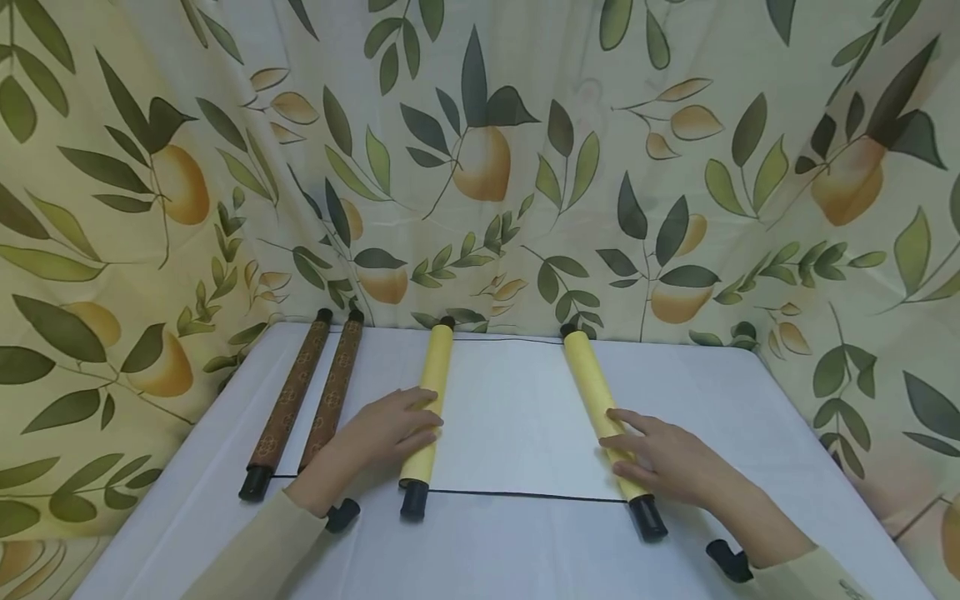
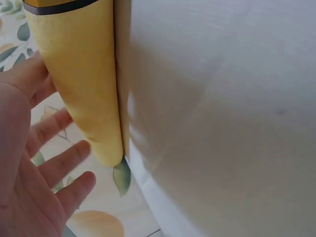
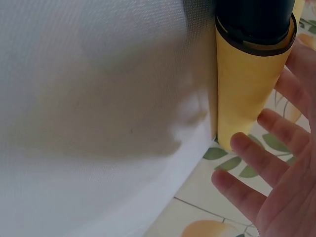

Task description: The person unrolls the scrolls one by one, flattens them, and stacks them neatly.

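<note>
Yellow scroll rollers (image 1: 430, 403), unrolled sheet (image 1: 517, 417) blank, left hand (image 1: 386, 433), right hand (image 1: 663, 460) flat, open-fingered on rollers.

White surface (image 1: 525, 550), backed by leaf-print cloth. Lying on it: an unrolled scroll, its left yellow roll (image 1: 429, 400) and right yellow roll (image 1: 600, 408) under the fingers, white sheet (image 1: 517, 417) between; two brown rolls (image 1: 307, 400) left of the left fingers (image 1: 416, 417).

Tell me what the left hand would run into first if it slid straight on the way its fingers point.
The left hand, fingers on the left yellow roller, points right across the table. Beyond that roller lies the unrolled white sheet, then probably the right yellow roller, though depth is uncertain.
</note>
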A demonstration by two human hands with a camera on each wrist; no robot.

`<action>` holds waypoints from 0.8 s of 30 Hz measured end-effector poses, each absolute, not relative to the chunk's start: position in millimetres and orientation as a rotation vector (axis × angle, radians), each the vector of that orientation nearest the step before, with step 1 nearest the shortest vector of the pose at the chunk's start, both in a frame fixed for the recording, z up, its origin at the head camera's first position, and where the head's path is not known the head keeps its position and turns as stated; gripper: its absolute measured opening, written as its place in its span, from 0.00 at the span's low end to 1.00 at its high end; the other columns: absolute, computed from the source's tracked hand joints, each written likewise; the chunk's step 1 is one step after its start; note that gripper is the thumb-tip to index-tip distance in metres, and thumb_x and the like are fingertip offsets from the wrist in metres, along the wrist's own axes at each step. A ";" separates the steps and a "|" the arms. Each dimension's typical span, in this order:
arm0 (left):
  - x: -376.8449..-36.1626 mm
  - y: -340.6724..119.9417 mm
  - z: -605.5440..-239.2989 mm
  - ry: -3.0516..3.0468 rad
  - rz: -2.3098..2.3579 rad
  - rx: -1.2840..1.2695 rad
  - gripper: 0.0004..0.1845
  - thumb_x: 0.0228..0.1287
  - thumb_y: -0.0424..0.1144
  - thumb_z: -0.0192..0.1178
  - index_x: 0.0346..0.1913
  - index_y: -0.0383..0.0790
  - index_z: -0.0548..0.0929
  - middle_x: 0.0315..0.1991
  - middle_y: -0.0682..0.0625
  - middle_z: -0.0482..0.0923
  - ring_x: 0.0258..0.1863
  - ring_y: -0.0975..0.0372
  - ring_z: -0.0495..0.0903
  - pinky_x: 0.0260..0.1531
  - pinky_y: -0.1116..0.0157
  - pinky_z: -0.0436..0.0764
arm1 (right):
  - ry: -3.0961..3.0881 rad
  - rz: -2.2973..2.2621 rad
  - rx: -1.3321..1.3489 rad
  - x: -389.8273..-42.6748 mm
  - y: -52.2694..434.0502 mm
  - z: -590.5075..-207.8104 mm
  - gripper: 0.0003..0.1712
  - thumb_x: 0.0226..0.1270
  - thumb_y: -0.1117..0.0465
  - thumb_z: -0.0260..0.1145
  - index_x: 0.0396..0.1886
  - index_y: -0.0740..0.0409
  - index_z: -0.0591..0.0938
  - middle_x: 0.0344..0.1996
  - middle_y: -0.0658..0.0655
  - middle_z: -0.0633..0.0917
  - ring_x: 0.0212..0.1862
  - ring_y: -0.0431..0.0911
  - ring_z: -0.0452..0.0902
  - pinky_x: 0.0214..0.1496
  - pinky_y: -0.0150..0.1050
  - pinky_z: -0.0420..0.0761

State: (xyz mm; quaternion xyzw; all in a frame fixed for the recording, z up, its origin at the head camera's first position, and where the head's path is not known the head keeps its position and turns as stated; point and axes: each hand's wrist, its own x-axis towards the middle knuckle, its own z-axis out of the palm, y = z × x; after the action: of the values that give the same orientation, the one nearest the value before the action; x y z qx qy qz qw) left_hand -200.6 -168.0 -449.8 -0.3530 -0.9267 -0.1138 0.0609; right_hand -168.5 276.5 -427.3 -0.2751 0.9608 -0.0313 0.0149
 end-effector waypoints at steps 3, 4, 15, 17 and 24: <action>-200.2 -169.3 -449.7 -2.777 -0.342 -1.089 0.15 0.74 0.49 0.56 0.55 0.49 0.85 0.68 0.45 0.73 0.69 0.45 0.70 0.68 0.48 0.68 | 3.001 -0.100 -0.856 -167.6 279.5 -427.2 0.24 0.66 0.41 0.67 0.58 0.41 0.84 0.72 0.55 0.71 0.67 0.59 0.71 0.61 0.60 0.75; -200.0 -169.9 -449.7 -2.771 -0.333 -1.096 0.15 0.74 0.49 0.56 0.55 0.49 0.85 0.68 0.45 0.74 0.68 0.43 0.70 0.67 0.47 0.68 | 2.998 -0.105 -0.852 -167.4 280.2 -427.2 0.24 0.66 0.40 0.67 0.58 0.41 0.84 0.72 0.54 0.71 0.68 0.58 0.70 0.62 0.60 0.75; -199.7 -173.9 -452.3 -2.768 -0.280 -1.051 0.16 0.73 0.53 0.56 0.55 0.51 0.85 0.67 0.46 0.74 0.65 0.51 0.74 0.64 0.51 0.73 | 2.990 -0.052 -0.785 -168.5 285.9 -424.0 0.23 0.66 0.41 0.67 0.59 0.37 0.84 0.70 0.59 0.71 0.62 0.61 0.75 0.56 0.61 0.78; -199.6 -174.5 -452.4 -2.794 -0.277 -1.049 0.17 0.74 0.53 0.55 0.56 0.53 0.85 0.68 0.47 0.73 0.66 0.52 0.74 0.64 0.51 0.73 | 2.996 -0.061 -0.811 -168.1 286.9 -424.1 0.22 0.66 0.44 0.68 0.58 0.39 0.84 0.70 0.58 0.71 0.63 0.60 0.75 0.56 0.60 0.78; -200.5 -178.5 -453.8 -2.795 -0.268 -1.075 0.17 0.74 0.54 0.54 0.56 0.54 0.86 0.70 0.48 0.71 0.68 0.50 0.72 0.66 0.49 0.71 | 3.008 -0.024 -0.867 -168.3 287.2 -424.3 0.19 0.64 0.56 0.68 0.56 0.40 0.85 0.72 0.55 0.71 0.65 0.58 0.73 0.59 0.57 0.78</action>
State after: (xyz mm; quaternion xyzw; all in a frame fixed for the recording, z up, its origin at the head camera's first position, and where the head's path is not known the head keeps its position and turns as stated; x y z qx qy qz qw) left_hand -200.5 -178.5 -453.8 -0.3567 -0.9275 -0.0891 0.0676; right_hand -168.3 287.2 -424.3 -0.2768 0.9609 -0.0075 0.0057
